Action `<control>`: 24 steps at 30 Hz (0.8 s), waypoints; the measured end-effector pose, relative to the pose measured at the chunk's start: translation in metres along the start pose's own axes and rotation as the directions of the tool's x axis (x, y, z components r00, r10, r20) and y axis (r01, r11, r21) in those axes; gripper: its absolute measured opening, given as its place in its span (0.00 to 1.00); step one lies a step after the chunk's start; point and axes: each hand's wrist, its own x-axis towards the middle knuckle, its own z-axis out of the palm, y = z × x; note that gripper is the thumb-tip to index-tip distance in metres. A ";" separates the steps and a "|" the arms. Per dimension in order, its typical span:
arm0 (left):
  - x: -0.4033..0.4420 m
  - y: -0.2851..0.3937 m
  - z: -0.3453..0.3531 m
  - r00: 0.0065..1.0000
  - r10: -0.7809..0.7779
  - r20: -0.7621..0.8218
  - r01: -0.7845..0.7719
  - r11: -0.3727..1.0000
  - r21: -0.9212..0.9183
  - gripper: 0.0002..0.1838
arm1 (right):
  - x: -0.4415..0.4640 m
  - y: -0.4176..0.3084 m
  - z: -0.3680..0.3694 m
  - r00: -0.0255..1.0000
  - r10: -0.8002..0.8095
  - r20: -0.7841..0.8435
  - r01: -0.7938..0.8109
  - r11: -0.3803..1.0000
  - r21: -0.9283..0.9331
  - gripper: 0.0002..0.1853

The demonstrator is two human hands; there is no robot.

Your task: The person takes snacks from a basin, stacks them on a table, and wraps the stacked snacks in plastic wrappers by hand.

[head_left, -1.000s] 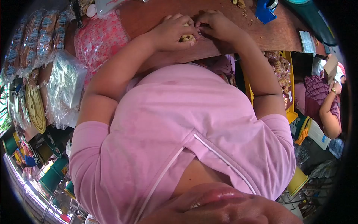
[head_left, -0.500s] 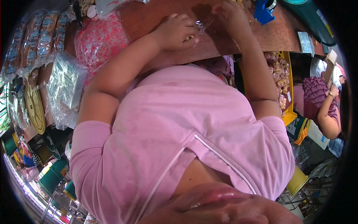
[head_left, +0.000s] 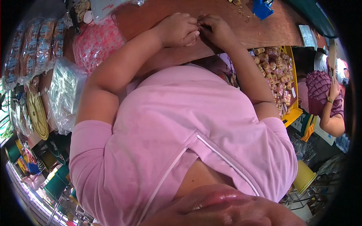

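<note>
Over the brown table (head_left: pixel 151 17), my left hand (head_left: pixel 179 30) is closed, its fingers curled around a small clear plastic packet that showed half a second ago and is now hidden by the fingers. Beside it, my right hand (head_left: pixel 215 31) is closed in a pinch, fingertips almost meeting the left hand's. Whatever lies between those fingertips is too dark and small to make out. Brown crumbs and bits (head_left: pixel 245 15) lie on the table beyond my right hand.
A blue tape dispenser (head_left: pixel 263 9) stands at the back right. Below the table edge, a yellow crate (head_left: pixel 295 81) holds several wrapped snacks (head_left: pixel 269 69). Left are a pink-patterned plastic sheet (head_left: pixel 98 41), clear bags (head_left: pixel 66 94) and packed brown goods (head_left: pixel 47 35). A person's arm (head_left: pixel 332 109) shows far right.
My right hand has come down and left to meet my left hand, which has turned so its fingers cover the packet. More of the crate now shows.
</note>
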 end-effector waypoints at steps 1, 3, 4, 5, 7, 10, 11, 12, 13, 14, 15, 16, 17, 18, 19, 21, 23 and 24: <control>0.000 0.002 0.000 1.000 -0.011 -0.014 0.011 1.000 0.011 0.16 | -0.002 -0.003 0.000 0.999 0.023 -0.048 -0.023 1.000 -0.013 0.09; -0.001 0.005 0.000 0.998 -0.035 -0.050 0.037 0.998 0.053 0.16 | -0.011 -0.012 0.004 0.988 0.063 -0.143 -0.068 0.997 -0.032 0.10; -0.002 0.006 0.001 0.996 -0.047 -0.072 0.053 0.995 0.081 0.17 | -0.018 -0.020 0.007 0.987 0.080 -0.139 -0.076 0.997 0.032 0.10; -0.002 0.008 0.003 0.994 -0.058 -0.095 0.068 0.992 0.107 0.17 | -0.028 -0.030 0.011 0.986 0.099 -0.134 -0.087 0.992 0.096 0.11; -0.001 0.016 0.002 0.985 -0.132 -0.107 0.140 0.987 0.077 0.18 | -0.044 -0.047 0.017 0.988 0.111 -0.112 -0.096 0.986 0.133 0.12; 0.004 0.025 0.009 0.955 -0.255 -0.154 0.275 0.953 0.124 0.20 | -0.051 -0.055 0.026 0.988 0.118 -0.101 -0.107 0.988 0.112 0.18; 0.004 0.028 0.013 0.937 -0.302 -0.176 0.329 0.932 0.153 0.21 | -0.051 -0.054 0.026 0.985 0.130 -0.115 -0.120 0.989 0.091 0.19; 0.005 0.034 0.012 0.920 -0.347 -0.184 0.375 0.916 0.146 0.22 | -0.050 -0.054 0.027 0.982 0.140 -0.129 -0.131 0.989 0.073 0.19; 0.006 0.043 0.008 0.900 -0.392 -0.190 0.420 0.897 0.138 0.23 | -0.049 -0.053 0.028 0.978 0.150 -0.143 -0.143 0.988 0.055 0.20; 0.007 0.047 0.007 0.878 -0.436 -0.197 0.464 0.876 0.130 0.24 | -0.049 -0.051 0.029 0.979 0.133 -0.156 -0.125 0.990 0.060 0.21; 0.007 0.048 0.009 0.869 -0.441 -0.224 0.477 0.866 0.148 0.26 | -0.048 -0.049 0.030 0.979 0.115 -0.170 -0.105 0.992 0.065 0.21; 0.006 0.048 0.012 0.859 -0.446 -0.252 0.492 0.855 0.166 0.27 | -0.047 -0.047 0.032 0.979 0.095 -0.182 -0.083 0.994 0.069 0.22; 0.005 0.047 0.013 0.846 -0.452 -0.282 0.510 0.841 0.182 0.28 | -0.046 -0.042 0.036 0.975 0.082 -0.208 -0.082 0.997 0.009 0.21; 0.004 0.049 0.013 0.855 -0.430 -0.291 0.495 0.843 0.209 0.29 | -0.045 -0.038 0.039 0.970 0.069 -0.234 -0.083 0.995 -0.052 0.21; 0.004 0.053 0.011 0.863 -0.407 -0.299 0.480 0.845 0.236 0.30 | -0.045 -0.035 0.042 0.965 0.053 -0.258 -0.085 0.990 -0.111 0.21; 0.005 0.054 0.009 0.867 -0.401 -0.297 0.477 0.839 0.261 0.33 | -0.044 -0.033 0.044 0.970 0.058 -0.235 -0.070 0.997 -0.044 0.22; 0.006 0.054 0.010 0.857 -0.438 -0.274 0.503 0.826 0.253 0.37 | -0.044 -0.033 0.046 0.975 0.053 -0.214 -0.059 0.998 -0.021 0.23; 0.007 0.053 0.010 0.848 -0.462 -0.262 0.521 0.819 0.241 0.38 | -0.044 -0.030 0.046 0.978 0.042 -0.204 -0.051 0.998 -0.037 0.24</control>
